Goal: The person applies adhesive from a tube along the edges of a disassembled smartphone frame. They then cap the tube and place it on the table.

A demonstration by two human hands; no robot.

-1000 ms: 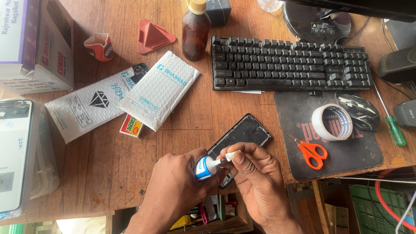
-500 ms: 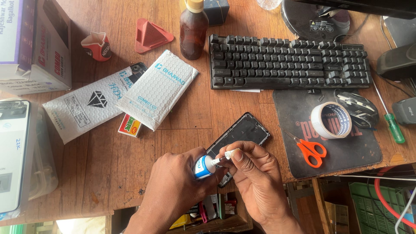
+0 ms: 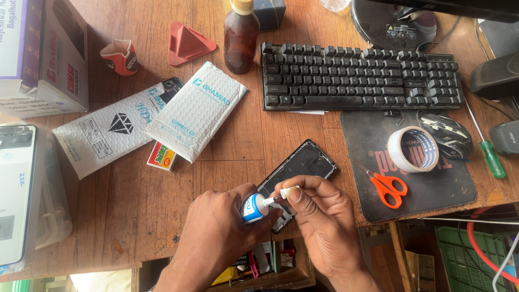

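- The brown wooden plank table (image 3: 227, 162) carried everything in view.
- A black full-size keyboard (image 3: 359, 78) lay at the far right, with a dark worn mouse mat (image 3: 432, 189) in front of it.
- Two white padded bubble mailers (image 3: 194, 111) lay overlapping at centre-left.
- The black flat phone (image 3: 303, 165) lay slanted near the table's front edge, just beyond both hands.
- The left hand (image 3: 216, 232) was curled closed around the small white tube with a blue label (image 3: 252, 208), held over the phone's near end.
- The right hand (image 3: 324, 216) pinched the tube's thin white nozzle cap (image 3: 288, 191) between thumb and fingertips, the other fingers folded.
- A brown glass bottle (image 3: 240, 38) stood beside the keyboard.
- A roll of white tape (image 3: 413, 150) and orange-handled scissors (image 3: 386, 186) sat on the mat.
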